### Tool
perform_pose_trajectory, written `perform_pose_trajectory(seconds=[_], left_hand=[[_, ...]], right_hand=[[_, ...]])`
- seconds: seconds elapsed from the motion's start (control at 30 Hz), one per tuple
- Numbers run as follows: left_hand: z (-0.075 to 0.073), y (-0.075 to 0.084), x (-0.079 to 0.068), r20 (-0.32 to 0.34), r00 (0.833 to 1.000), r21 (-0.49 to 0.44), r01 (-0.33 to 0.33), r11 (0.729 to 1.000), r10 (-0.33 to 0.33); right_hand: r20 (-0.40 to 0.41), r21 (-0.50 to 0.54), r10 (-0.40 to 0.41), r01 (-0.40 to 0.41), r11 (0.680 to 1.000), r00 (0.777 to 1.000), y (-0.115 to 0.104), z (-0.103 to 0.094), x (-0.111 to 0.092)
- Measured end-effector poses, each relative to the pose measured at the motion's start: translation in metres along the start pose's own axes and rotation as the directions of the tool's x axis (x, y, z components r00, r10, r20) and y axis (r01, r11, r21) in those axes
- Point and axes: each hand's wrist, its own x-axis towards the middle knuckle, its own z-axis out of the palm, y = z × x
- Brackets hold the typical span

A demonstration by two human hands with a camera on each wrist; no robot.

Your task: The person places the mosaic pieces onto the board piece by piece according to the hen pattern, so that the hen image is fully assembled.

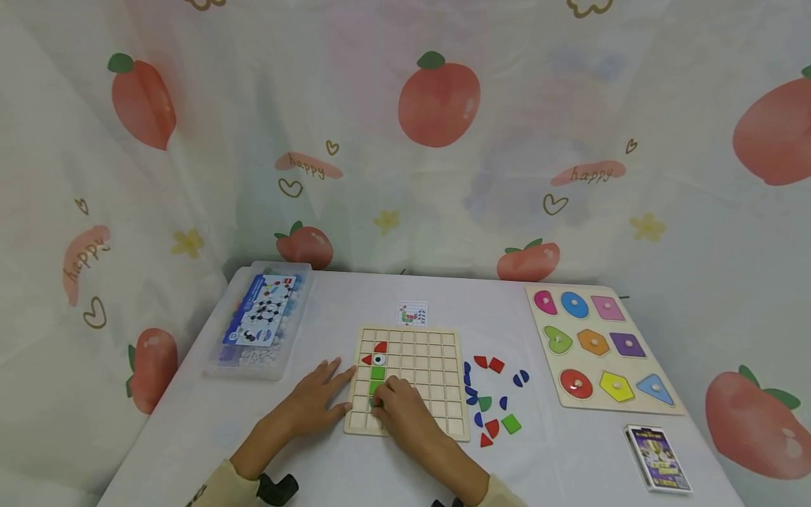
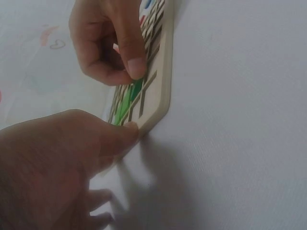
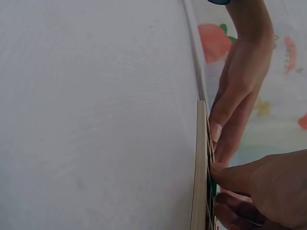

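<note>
A wooden grid board (image 1: 437, 422) lies on the white table. My left hand (image 1: 315, 400) rests at its left edge with fingers spread, the thumb touching the rim in the left wrist view. Over the lower left cells, my right hand (image 1: 405, 408) pinches a dark green piece (image 2: 136, 89) against the board; its full shape is hidden by the fingers. Above it in the same column sit a green square (image 1: 376, 372), another green square (image 1: 375, 386), a white eye piece (image 1: 379, 359) and a red piece (image 1: 381, 347). A small red triangle (image 1: 367, 360) lies left of the eye.
Loose blue, red and green pieces, including a green square (image 1: 511, 423), lie right of the board. A picture card (image 1: 413, 313) is behind it. A clear plastic box (image 1: 262, 324) stands left; a shape puzzle (image 1: 548, 338) and a card pack (image 1: 659, 459) lie right.
</note>
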Motion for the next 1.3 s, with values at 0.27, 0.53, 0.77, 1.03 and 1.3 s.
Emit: perform_pose_trajectory(seconds=[0.27,0.53,0.77,1.03,1.3], left_hand=[[0.001,-0.001,0.002,0.007,1.0,-0.003,0.003,1.0,-0.003],[0.0,0.002,0.001,0.009,1.0,0.0,0.015,1.0,-0.015],[-0.001,0.004,0.001,0.007,1.0,-0.008,0.017,1.0,-0.017],[0.0,0.006,0.0,0.002,1.0,-0.014,0.026,1.0,-0.026],[0.001,0.003,0.0,0.008,1.0,0.001,0.026,1.0,-0.026]], right_hand=[[-0.019,-0.019,-0.016,0.015,1.0,1.0,0.003,0.0,0.003],[-0.044,-0.017,0.037,-0.038,0.999,0.998,0.001,0.001,0.004],[-0.042,-0.005,0.075,-0.075,0.997,0.996,0.002,-0.002,0.002],[0.016,0.087,0.233,-0.234,0.968,0.972,0.029,-0.031,-0.013],[-0.032,0.079,0.469,-0.466,0.881,0.882,0.07,-0.076,-0.051]])
